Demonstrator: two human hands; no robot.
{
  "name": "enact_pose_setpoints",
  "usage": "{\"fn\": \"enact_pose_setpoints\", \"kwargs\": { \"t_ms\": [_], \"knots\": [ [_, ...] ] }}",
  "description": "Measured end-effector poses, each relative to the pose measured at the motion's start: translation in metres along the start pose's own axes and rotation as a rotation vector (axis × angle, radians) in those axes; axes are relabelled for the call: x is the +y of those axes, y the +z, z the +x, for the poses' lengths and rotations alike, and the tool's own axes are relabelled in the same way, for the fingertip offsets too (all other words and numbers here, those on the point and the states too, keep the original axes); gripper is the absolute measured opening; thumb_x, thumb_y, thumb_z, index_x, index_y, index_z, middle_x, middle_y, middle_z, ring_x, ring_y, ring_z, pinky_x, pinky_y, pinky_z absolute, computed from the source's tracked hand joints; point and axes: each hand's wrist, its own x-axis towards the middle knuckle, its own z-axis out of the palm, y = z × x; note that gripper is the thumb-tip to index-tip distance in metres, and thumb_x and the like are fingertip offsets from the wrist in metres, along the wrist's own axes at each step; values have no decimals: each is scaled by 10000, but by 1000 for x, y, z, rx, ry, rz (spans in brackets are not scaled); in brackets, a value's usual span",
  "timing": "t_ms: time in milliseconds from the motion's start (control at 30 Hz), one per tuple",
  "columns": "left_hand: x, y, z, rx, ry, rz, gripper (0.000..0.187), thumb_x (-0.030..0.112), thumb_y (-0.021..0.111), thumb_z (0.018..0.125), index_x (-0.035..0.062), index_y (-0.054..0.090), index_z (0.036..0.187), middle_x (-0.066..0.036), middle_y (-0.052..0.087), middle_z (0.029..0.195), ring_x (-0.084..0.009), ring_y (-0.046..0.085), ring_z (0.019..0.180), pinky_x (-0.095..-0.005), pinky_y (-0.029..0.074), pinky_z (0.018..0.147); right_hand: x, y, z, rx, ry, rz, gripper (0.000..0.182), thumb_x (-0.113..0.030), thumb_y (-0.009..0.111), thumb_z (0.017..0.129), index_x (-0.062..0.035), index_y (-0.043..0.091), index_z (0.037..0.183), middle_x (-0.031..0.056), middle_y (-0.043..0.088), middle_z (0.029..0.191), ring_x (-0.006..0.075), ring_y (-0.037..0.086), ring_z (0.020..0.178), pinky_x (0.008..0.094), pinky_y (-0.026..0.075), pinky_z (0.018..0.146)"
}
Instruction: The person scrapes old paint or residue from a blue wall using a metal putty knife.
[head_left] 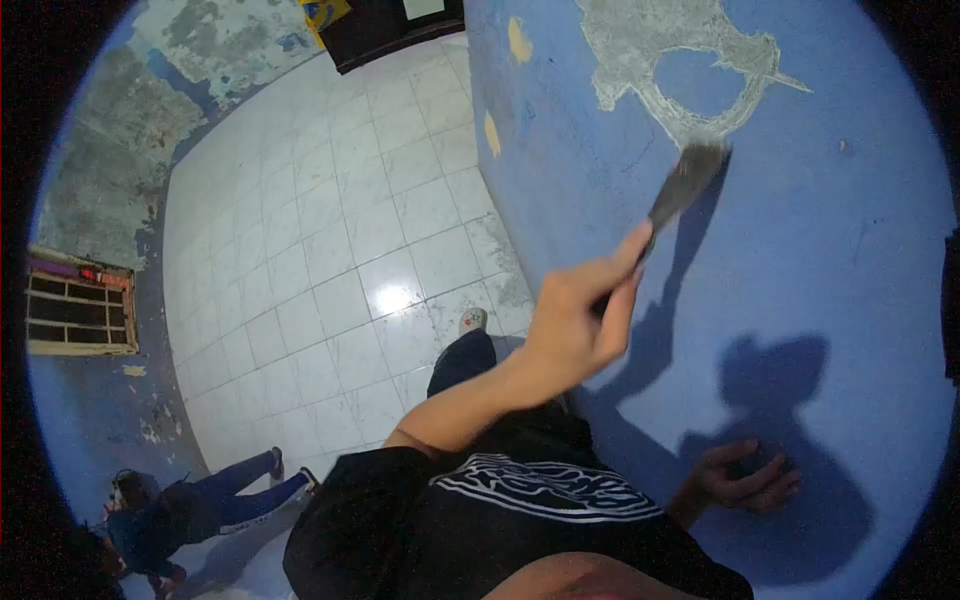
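My left hand (585, 315) reaches across my body, its fingers wrapped around a putty knife (688, 185). The blade is smeared by motion, and its tip is at the lower edge of a scraped grey patch (640, 45) on the blue wall (800, 230). Inside that patch, an island of blue paint (703, 82) is ringed by bare grey. Lower right, my right hand (748, 477) is close to the wall, empty, with its fingers loosely bent and apart.
White floor tiles (350, 220) run along the wall's foot. A dark piece of furniture (385, 35) stands at the far end. Opposite is a peeling wall (110, 120) with a barred window (80, 308). Another person (190, 515) is at lower left.
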Motion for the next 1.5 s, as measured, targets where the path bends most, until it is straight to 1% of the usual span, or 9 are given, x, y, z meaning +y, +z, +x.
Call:
{"fn": "enact_pose_setpoints", "kwargs": {
  "t_ms": [200,300,367,633,700,800,933,1267,1500],
  "knots": [
    [0,10,-13,35,-43,-31,348,25,597,923,16,623,1270,36,490,624,-30,433,581,-204,361,527,3,1,0,-9,19,-7,409,-262,595,952,-12,561,1274,163,527,1338,329,490,1257,506,370,1048],
    [-4,13,-15,79,62,-27,342,27,591,928,20,628,1268,21,517,650,-25,427,598,-190,353,537,3,0,-3,11,46,110,417,-235,647,914,-29,575,1269,198,543,1324,370,480,1263,542,293,1079],
    [4,7,-5,20,-129,4,352,28,583,930,22,621,1280,-6,578,693,-29,480,644,-193,404,591,-2,0,2,18,33,107,390,-198,622,936,-22,570,1279,156,538,1351,321,483,1293,483,311,1101],
    [26,-29,-2,-62,-205,14,317,49,599,926,22,652,1238,-23,662,772,-52,546,709,-219,466,676,1,6,-9,21,76,111,380,-183,624,937,-38,574,1285,139,553,1347,311,481,1297,483,298,1115],
    [25,-31,-7,-92,-195,63,310,44,599,918,22,662,1221,-67,668,742,-60,546,667,-225,473,662,-1,1,-10,6,68,96,376,-182,626,937,-38,578,1282,138,557,1343,310,479,1298,485,297,1115],
    [25,-20,-22,-74,70,154,320,17,587,921,18,650,1235,-74,623,694,-36,491,627,-196,422,584,-2,2,-3,12,61,105,390,-174,616,942,-40,558,1303,138,555,1340,311,473,1303,488,305,1108],
    [2,10,3,44,18,-26,367,27,584,924,29,613,1289,-30,481,616,-38,423,592,-222,365,512,-2,1,-4,17,70,98,404,-171,612,945,-26,537,1315,139,548,1340,311,469,1304,490,303,1115],
    [-8,19,-16,70,72,-65,402,-10,570,912,32,597,1311,-24,536,621,-36,446,575,-229,385,517,-7,10,-2,74,76,28,398,-166,593,948,-23,536,1315,141,534,1350,304,455,1312,485,301,1127],
    [11,-4,-2,-48,-53,-30,390,-9,555,917,20,598,1304,-39,569,645,-44,457,596,-229,393,534,-13,5,5,56,73,32,424,-206,584,955,-25,522,1333,137,511,1366,296,437,1319,487,305,1120]
  ]
}}
